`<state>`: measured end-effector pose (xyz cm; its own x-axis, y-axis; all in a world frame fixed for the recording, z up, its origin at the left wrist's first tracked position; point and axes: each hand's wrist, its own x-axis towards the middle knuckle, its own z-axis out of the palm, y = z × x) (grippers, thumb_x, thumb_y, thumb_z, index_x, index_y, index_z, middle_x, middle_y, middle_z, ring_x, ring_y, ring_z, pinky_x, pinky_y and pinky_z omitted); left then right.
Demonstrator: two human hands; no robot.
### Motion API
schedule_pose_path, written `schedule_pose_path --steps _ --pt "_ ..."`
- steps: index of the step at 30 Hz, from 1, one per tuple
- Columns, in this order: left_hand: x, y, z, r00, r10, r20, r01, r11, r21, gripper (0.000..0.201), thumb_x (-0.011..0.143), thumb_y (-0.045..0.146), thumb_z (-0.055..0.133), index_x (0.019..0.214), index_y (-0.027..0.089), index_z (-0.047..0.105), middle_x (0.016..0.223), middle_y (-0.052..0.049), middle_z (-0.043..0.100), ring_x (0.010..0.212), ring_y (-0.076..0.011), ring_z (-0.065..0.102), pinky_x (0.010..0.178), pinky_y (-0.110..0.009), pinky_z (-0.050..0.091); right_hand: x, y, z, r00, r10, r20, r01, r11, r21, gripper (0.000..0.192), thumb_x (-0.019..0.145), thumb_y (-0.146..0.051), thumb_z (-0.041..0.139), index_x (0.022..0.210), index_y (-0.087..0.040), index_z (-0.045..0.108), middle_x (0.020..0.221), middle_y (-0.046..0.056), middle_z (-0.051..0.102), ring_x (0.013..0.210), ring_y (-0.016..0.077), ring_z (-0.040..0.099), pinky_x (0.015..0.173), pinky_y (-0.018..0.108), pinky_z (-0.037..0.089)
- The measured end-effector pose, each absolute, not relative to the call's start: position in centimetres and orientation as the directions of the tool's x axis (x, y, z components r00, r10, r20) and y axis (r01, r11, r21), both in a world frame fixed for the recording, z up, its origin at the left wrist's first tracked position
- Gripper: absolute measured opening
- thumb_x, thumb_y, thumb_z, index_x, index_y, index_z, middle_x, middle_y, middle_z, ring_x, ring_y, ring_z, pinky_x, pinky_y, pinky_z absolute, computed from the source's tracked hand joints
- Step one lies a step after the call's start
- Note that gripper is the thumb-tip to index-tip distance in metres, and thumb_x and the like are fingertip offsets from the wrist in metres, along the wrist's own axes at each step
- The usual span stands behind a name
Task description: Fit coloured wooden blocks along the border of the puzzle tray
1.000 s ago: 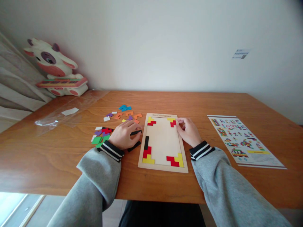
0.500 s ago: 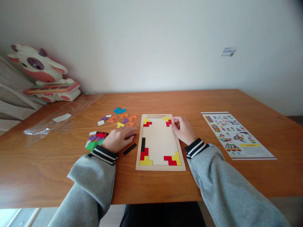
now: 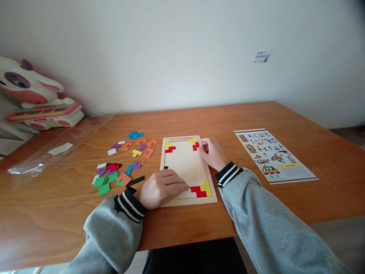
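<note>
A wooden puzzle board [image 3: 185, 163] lies flat on the table in front of me. Red and yellow pieces fill its top corners [image 3: 169, 147] and its bottom right corner [image 3: 202, 189]. My left hand [image 3: 161, 187] covers the board's bottom left corner, fingers closed, with the dark tip of a black piece [image 3: 189, 187] showing at the fingertips. My right hand [image 3: 211, 153] grips the board's top right edge beside the red and yellow pieces there. Another black piece [image 3: 135, 181] lies on the table left of my left hand.
Loose coloured pieces [image 3: 137, 146] are scattered left of the board, with a green and red cluster [image 3: 107, 177] nearer me. A printed pattern sheet [image 3: 270, 154] lies to the right. A clear plastic bag [image 3: 57, 148] and a plush cow [image 3: 28, 89] sit at the far left.
My left hand has moved from the loose pieces beside the board onto the board's bottom left corner, carrying a black piece. My right hand stays at the top right edge. The view has shifted.
</note>
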<state>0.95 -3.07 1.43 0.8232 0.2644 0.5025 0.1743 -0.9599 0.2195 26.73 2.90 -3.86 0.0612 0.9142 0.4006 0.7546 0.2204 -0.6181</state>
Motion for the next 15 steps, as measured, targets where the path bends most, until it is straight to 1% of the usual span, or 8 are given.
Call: schedule_pose_path --steps 2,6,11,13,15 --pt "1.4 -3.7 1.5 0.856 0.194 0.479 0.134 -0.978 0.158 0.021 0.1 0.018 0.049 0.11 0.017 0.068 0.098 -0.009 0.076 0.088 -0.0183 0.068 0.078 -0.031 0.056 26.7 2.9 -3.8 0.063 0.917 0.394 0.757 0.214 -0.618 0.023 0.085 -0.024 0.055 0.106 -0.018 0.062 0.105 0.012 0.064 0.082 0.0209 0.065 0.075 0.038 0.056" --pt "1.9 -4.4 1.5 0.887 0.171 0.43 0.141 -0.985 0.1 0.02 0.1 0.018 0.048 0.105 0.016 0.068 0.093 -0.008 0.075 0.082 -0.0184 0.067 0.073 -0.031 0.054 26.6 2.9 -3.9 0.048 0.91 0.412 0.755 0.237 -0.612 0.022 0.084 -0.022 0.055 0.104 -0.02 0.062 0.106 0.012 0.064 0.091 0.0236 0.064 0.079 0.039 0.056" --pt "2.1 -4.6 1.2 0.878 0.196 0.436 0.124 -0.974 0.188 0.016 0.096 0.032 0.061 0.094 0.017 0.068 0.09 -0.007 0.075 0.082 -0.0172 0.067 0.074 -0.029 0.054 26.6 2.9 -3.8 0.045 0.908 0.417 0.759 0.241 -0.605 0.021 0.085 -0.023 0.054 0.104 -0.019 0.062 0.106 0.012 0.065 0.095 0.0249 0.064 0.084 0.042 0.055" --pt "1.9 -4.5 1.3 0.873 0.21 0.44 0.129 -0.97 0.207 0.016 0.095 0.031 0.062 0.098 0.017 0.068 0.092 -0.007 0.075 0.082 -0.0179 0.068 0.074 -0.03 0.055 26.6 2.8 -3.8 0.045 0.912 0.407 0.766 0.23 -0.601 0.022 0.085 -0.023 0.054 0.105 -0.018 0.062 0.106 0.013 0.064 0.093 0.0248 0.065 0.082 0.041 0.055" --pt "1.6 -4.3 1.6 0.867 0.255 0.428 0.17 -0.959 0.226 0.017 0.095 0.029 0.061 0.104 0.016 0.068 0.091 -0.008 0.075 0.08 -0.0183 0.068 0.072 -0.031 0.055 26.7 2.8 -3.8 0.046 0.916 0.399 0.773 0.22 -0.595 0.023 0.085 -0.024 0.054 0.106 -0.018 0.062 0.106 0.013 0.064 0.089 0.0241 0.065 0.08 0.04 0.055"
